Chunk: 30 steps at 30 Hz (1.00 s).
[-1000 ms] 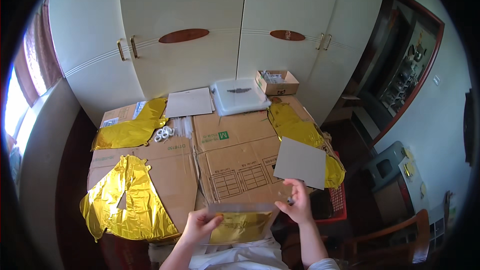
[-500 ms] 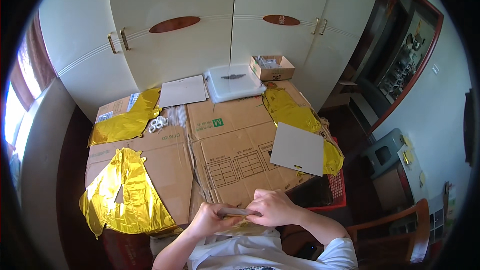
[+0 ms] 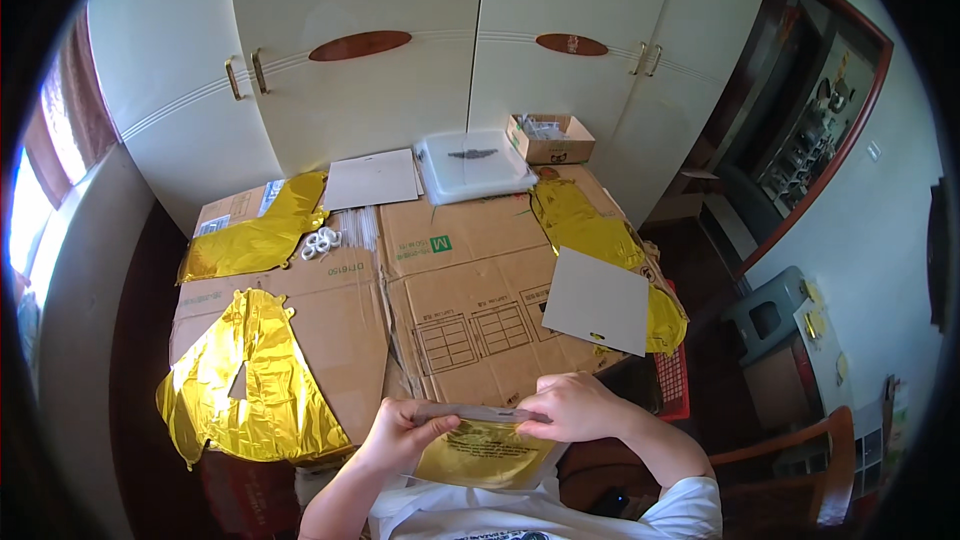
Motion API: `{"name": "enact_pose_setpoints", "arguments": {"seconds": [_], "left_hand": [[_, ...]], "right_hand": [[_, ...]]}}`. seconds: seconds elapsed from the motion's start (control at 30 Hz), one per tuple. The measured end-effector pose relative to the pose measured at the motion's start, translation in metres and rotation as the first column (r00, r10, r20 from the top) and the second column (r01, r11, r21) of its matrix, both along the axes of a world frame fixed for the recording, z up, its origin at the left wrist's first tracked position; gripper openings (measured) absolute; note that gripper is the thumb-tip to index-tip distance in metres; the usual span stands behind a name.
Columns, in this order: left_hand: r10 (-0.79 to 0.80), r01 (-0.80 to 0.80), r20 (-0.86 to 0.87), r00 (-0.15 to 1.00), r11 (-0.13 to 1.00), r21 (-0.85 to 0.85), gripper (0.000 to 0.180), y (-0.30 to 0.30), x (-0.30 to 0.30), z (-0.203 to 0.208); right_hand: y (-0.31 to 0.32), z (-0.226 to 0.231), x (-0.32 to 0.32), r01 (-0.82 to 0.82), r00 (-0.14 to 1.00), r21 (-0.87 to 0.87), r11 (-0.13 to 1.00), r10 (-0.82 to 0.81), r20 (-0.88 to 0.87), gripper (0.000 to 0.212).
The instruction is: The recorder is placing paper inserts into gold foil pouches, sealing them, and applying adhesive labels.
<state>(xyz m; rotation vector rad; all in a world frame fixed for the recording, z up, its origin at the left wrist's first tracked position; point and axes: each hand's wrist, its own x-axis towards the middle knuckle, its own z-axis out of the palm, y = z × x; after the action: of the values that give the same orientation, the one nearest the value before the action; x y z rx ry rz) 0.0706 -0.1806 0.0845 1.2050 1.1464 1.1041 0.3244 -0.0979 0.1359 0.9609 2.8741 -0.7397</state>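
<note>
At the table's near edge, a clear plastic bag with a folded gold foil sheet inside hangs between my two hands. Dark print runs across its front. My left hand pinches the left end of its upper edge, thumb in front. My right hand grips the right end of the same edge. Left of my hands lies a loose gold foil balloon, flat and uninflated. A grey-white card with a small slot rests beyond my right hand, partly over more gold foil.
Flattened cardboard covers the table. Toward the back are gold foil, white rings, clear sticks, pale cards, a stack of clear bags and a small carton. A red basket stands at right.
My hands have moved apart along the bag's upper edge. The bag, seen nearly edge-on before, now faces up with its gold contents and print showing. The view has shifted slightly.
</note>
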Motion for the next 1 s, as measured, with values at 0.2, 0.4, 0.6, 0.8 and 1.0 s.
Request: {"name": "enact_pose_setpoints", "arguments": {"seconds": [0.2, 0.4, 0.6, 0.8, 1.0], "left_hand": [[0.042, -0.037, 0.085, 0.995, 0.997, -0.064, 0.023, 0.0, -0.006, -0.012], [0.225, -0.206, 0.209, 0.952, 0.972, -0.11, 0.026, 0.013, -0.029, -0.032], [0.59, -0.524, 0.198, 0.783, 0.797, -0.3, 0.025, 0.043, -0.054, -0.03], [0.591, -0.53, -0.425, 0.686, 0.806, 0.264, 0.053, 0.064, -0.056, -0.056], [0.443, 0.019, -0.853, 0.275, 0.885, 0.466, 0.063, 0.055, -0.013, -0.049]], "right_hand": [[0.012, 0.001, 0.009, -0.01, 0.999, -0.043, 0.999, 0.012, 0.051, 0.028], [0.042, -0.024, 0.023, 0.111, 0.912, -0.455, 0.884, -0.272, -0.307, 0.037], [0.038, -0.079, 0.012, -0.135, 0.491, -0.823, 0.552, -0.684, -0.539, 0.061], [0.038, -0.094, -0.008, 0.531, 0.75, -0.074, 0.844, -0.509, -0.422, 0.052], [0.04, -0.102, -0.034, 0.518, 0.828, 0.365, 0.774, -0.347, -0.44, 0.03]]}}
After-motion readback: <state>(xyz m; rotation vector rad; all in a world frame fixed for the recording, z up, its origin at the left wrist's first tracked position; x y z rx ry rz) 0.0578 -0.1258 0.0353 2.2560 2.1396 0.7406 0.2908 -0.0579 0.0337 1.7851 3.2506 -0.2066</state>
